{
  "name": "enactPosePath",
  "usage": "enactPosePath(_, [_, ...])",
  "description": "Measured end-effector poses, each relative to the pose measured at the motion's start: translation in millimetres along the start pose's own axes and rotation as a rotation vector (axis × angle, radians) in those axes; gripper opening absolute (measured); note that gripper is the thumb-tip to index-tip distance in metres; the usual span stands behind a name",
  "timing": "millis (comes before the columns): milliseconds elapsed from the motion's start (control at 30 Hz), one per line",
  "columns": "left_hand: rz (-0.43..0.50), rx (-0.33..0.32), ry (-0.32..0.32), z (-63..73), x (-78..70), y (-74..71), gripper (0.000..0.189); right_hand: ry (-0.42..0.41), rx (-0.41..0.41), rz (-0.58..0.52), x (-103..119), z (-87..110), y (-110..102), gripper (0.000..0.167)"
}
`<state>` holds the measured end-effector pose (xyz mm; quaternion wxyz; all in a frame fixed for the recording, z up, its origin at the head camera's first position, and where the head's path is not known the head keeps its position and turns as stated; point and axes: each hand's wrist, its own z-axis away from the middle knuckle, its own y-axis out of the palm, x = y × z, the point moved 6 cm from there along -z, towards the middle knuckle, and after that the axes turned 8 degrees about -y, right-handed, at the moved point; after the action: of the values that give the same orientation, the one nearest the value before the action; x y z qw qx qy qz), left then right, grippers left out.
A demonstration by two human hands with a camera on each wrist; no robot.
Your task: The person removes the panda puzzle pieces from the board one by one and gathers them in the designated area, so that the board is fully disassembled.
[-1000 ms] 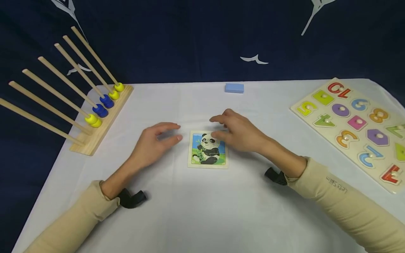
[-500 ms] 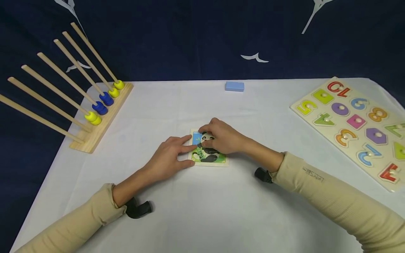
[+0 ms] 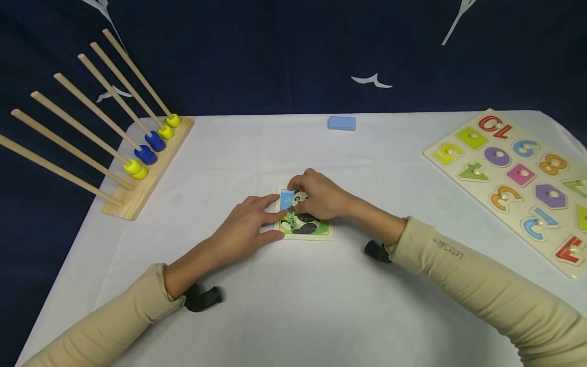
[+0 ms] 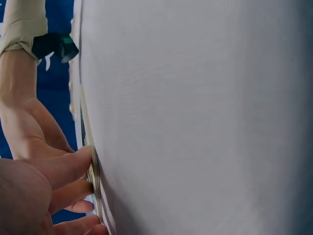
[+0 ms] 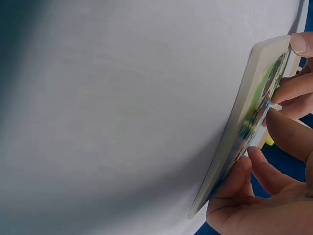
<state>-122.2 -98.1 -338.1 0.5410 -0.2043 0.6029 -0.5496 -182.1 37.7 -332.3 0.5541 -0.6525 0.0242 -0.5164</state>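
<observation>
A small square panda jigsaw puzzle (image 3: 304,228) in a pale frame lies flat on the white table. My left hand (image 3: 240,224) reaches from the left, its fairly straight fingers and thumb touching the frame's left side and the picture. My right hand (image 3: 323,196) is over the upper right part, its bent fingers and thumb tips on the picture. The right wrist view shows the puzzle (image 5: 259,93) edge-on, with the right thumb and forefinger tips apart at its face. Whether they pinch a piece is unclear, as the hand covers much of the panda.
A wooden bead-counting stand (image 3: 151,176) with tall rods and yellow and blue beads stands at the left. A number-and-shape peg board (image 3: 500,173) lies at the right. Near the table's back edge is a light-blue block (image 3: 341,123). Dark cloth (image 3: 275,56) hangs behind.
Both hands have come down from beside and above the puzzle onto it, the left moving rightward to its left side, the right moving left over the panda. Over the last half second they barely move.
</observation>
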Motion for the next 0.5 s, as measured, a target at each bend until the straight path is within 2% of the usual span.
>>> enactPosePath(233, [-0.017, -0.010, 0.016, -1.9, -0.7, 0.0, 0.047, 0.031, -0.003, -0.025, -1.6, -1.7, -0.3, 0.042])
enactPosePath(500, [-0.020, -0.005, 0.013, -2.3, 1.3, 0.5, 0.047, -0.002, -0.013, -0.049, -0.1, -1.7, 0.2, 0.039])
